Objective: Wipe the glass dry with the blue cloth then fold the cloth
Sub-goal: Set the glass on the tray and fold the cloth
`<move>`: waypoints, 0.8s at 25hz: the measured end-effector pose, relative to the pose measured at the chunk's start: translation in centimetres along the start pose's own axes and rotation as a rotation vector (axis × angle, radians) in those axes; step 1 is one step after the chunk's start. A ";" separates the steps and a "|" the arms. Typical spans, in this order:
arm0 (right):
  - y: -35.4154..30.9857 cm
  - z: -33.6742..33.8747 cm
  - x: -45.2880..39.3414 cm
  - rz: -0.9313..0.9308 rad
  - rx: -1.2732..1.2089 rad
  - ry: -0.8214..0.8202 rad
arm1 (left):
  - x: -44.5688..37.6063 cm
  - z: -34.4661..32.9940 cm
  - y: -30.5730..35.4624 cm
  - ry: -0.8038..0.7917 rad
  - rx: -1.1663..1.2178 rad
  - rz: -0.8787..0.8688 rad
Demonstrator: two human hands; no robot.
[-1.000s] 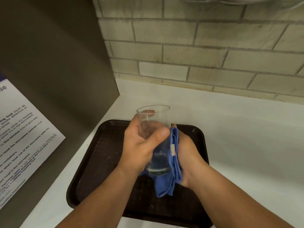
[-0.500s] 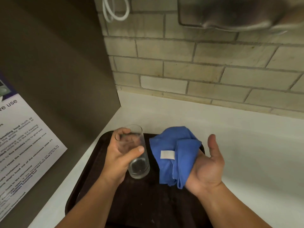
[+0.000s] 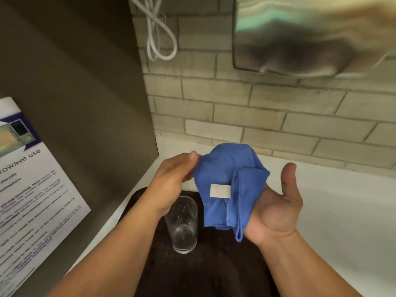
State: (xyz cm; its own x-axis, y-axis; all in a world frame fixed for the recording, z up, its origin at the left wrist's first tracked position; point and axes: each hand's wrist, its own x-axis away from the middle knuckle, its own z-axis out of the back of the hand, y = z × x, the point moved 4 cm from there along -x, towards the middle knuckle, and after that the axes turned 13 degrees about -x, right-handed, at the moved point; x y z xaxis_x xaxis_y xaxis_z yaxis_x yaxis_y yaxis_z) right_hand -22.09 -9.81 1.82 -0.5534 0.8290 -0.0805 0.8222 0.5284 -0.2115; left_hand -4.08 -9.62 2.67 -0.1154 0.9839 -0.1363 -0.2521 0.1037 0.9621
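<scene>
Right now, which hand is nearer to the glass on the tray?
Left. The left hand is just above the glass, reaching to the blue cloth. The right hand is off to the glass's right, with the cloth draped over its fingers.

Dark tray (image 3: 214,275) on white counter (image 3: 342,211).

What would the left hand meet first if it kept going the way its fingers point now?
The left hand points right, toward the blue cloth draped on the right hand. Its fingertips look at the cloth's left edge already, so cloth comes first; actual contact is unclear.
</scene>
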 end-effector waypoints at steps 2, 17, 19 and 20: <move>-0.4 -0.7 0.1 -0.020 0.026 -0.072 | -0.8 -1.1 1.6 -0.011 0.064 -0.024; -15.6 -1.3 5.9 0.338 1.262 0.302 | -1.7 -11.6 7.0 -0.313 -0.004 -0.229; -17.0 -0.9 6.9 0.345 1.311 0.318 | -1.7 -13.4 6.3 -0.294 -0.027 -0.209; -17.6 -0.5 7.2 0.345 1.338 0.338 | -1.7 -14.4 6.0 -0.285 -0.051 -0.218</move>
State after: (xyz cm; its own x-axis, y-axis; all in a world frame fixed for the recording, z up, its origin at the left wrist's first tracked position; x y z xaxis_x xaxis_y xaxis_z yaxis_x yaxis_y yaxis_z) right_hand -40.48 -12.99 5.46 -0.1398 0.9824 -0.1240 0.0581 -0.1168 -0.9915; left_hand -19.22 -12.73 5.31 0.2169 0.9413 -0.2588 -0.2899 0.3152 0.9037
